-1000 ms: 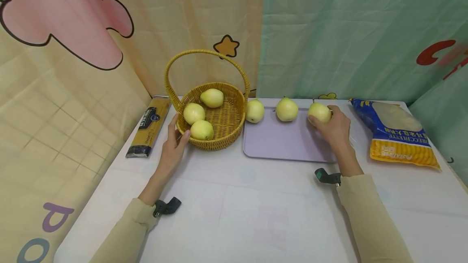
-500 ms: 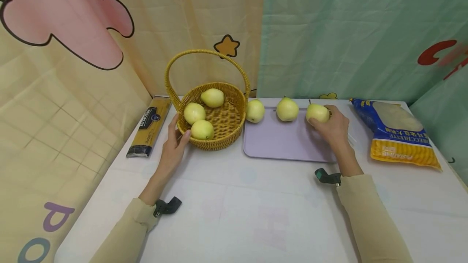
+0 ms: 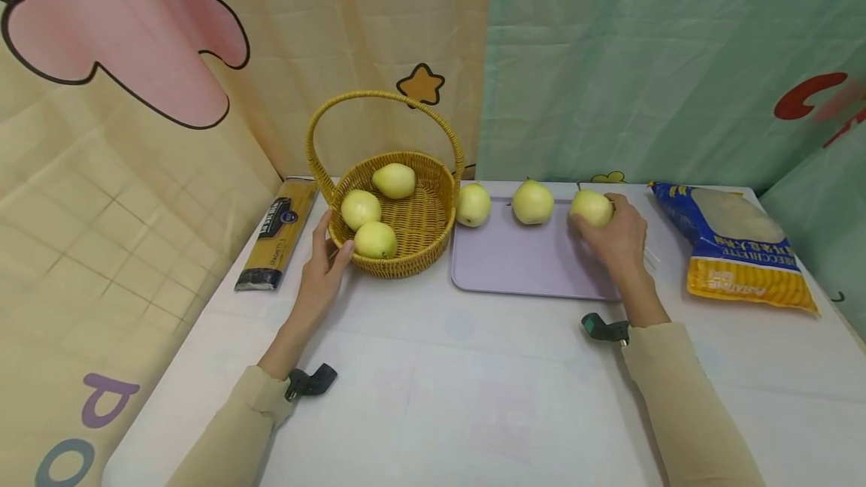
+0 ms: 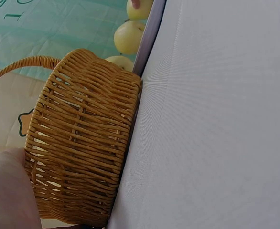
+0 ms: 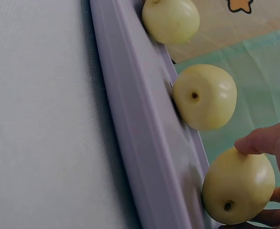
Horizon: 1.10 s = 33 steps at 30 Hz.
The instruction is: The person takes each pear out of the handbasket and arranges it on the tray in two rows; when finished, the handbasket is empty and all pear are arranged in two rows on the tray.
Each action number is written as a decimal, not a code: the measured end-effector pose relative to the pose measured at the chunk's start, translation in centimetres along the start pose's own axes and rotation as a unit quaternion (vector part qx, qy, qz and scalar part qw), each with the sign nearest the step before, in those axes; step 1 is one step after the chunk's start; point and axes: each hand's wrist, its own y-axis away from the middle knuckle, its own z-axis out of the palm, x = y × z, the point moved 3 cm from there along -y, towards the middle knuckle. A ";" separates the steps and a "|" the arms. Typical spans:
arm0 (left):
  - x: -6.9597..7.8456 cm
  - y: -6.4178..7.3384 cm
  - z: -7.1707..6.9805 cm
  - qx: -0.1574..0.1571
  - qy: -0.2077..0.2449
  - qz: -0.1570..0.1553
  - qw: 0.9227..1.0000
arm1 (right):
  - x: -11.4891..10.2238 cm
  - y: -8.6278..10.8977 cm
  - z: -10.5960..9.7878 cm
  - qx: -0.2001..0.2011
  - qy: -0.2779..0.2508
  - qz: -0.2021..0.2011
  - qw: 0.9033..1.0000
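Observation:
In the head view a woven basket (image 3: 419, 237) with a tall arched handle holds three yellow-green pears (image 3: 361, 210). My left hand (image 3: 321, 270) grips its near left side, thumb at the rim and fingers along the outside; the left wrist view shows the wicker wall (image 4: 82, 129) close beside that hand. On the right, my right hand (image 3: 619, 231) holds a pear (image 3: 591, 208) over the right end of a lilac tray (image 3: 521, 265). Thumb and fingers lie on opposite sides of this pear (image 5: 239, 186) in the right wrist view. Two more pears (image 3: 531, 202) sit in a row along the tray's back.
A spaghetti packet (image 3: 279, 231) lies left of the basket. To the tray's right is a blue and yellow bag of pasta (image 3: 734, 246). A printed curtain (image 3: 555, 81) hangs right behind the white table (image 3: 433, 397).
The pear in the right hand tipped slightly left, then came back to about where it was. The left hand and the basket have stayed in place.

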 end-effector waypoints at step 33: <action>0.4 0.1 -0.1 -0.004 0.013 0.007 1.000 | 0.2 0.1 0.5 0.004 -0.006 0.001 1.000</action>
